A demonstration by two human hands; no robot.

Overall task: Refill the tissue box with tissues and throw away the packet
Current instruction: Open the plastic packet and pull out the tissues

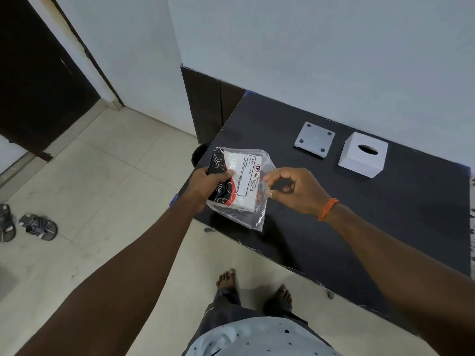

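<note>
A clear plastic tissue packet (244,186) with a white, black and red label hangs over the near left corner of the black table (359,214). My left hand (208,183) grips its left side, thumb across the label. My right hand (295,188) pinches the loose plastic at the packet's right edge between thumb and fingertips. White folded tissues show inside the packet. The white cube tissue box (362,154) with an oval slot on top stands farther back on the table. Its flat white base plate (314,138) lies to the left of it, apart from the box.
A dark round bin (200,155) shows partly behind the table's left edge, on the tiled floor. Two sandals (25,226) lie on the floor at the far left. A dark door and the white wall stand behind. My bare feet are below, by the table's front edge.
</note>
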